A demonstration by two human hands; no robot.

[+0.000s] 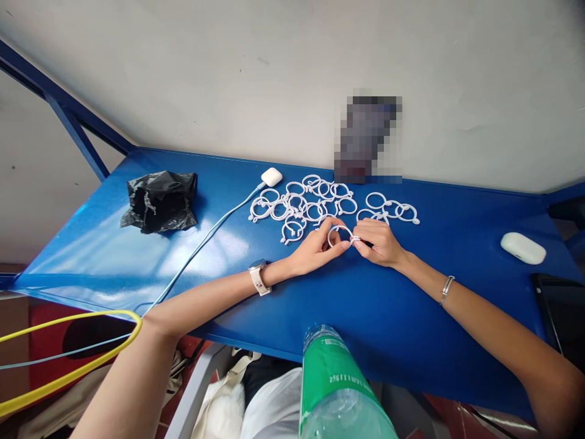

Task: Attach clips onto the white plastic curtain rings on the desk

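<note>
Both hands meet over the blue table on one white plastic ring. My left hand pinches the ring's left side with thumb and fingers. At the ring's right end, my right hand grips the clasp with closed fingers. Just behind the hands lies a heap of several white rings, and a smaller group of white rings lies to the right. A watch sits on my left wrist and a bracelet on my right.
A crumpled black plastic bag lies at the left. A white charger with a pale cable sits behind the rings. A white earbud case and a dark device are at the right. A green bottle stands below the table's near edge.
</note>
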